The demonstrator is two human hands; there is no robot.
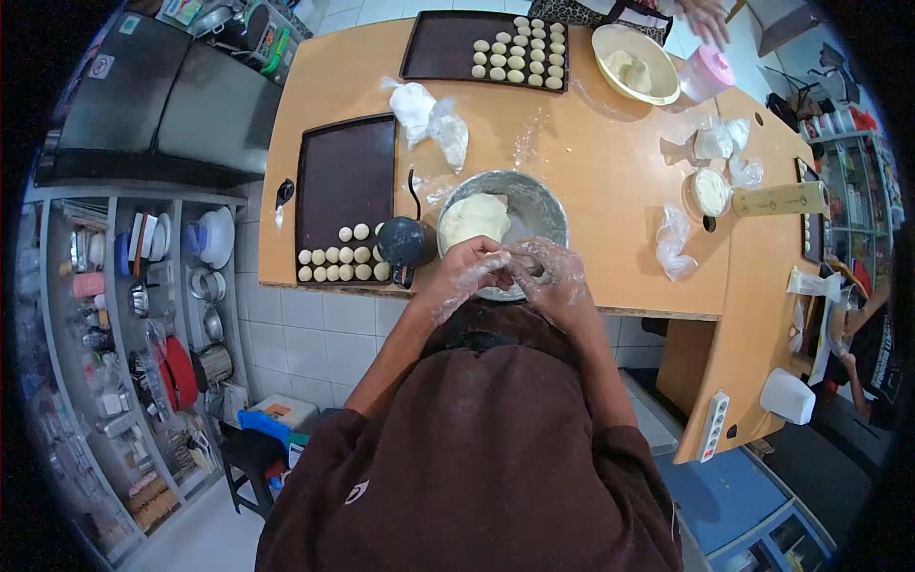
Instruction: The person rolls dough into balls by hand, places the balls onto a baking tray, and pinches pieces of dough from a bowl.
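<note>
Both my hands are floury and meet over the near rim of a round metal bowl [550,202]. Dough [474,219] fills the bowl's left part. The fingers of my left hand [469,275] are curled together, touching those of my right hand [551,275], which are also bent inward. Whatever lies between the fingers is too small to make out. Left of the bowl stands a dark round object [401,242] with a curved black stem. Beside it, a dark tray [343,181] carries rows of small dough balls at its near end.
A second tray [443,48] with dough balls lies at the far edge. Flour bags [413,110], a cream bowl [607,38] of dough, a pink-lidded container [707,71] and a rolling pin-like cylinder [782,199] are on the table. Other people's hands show at top right and far right.
</note>
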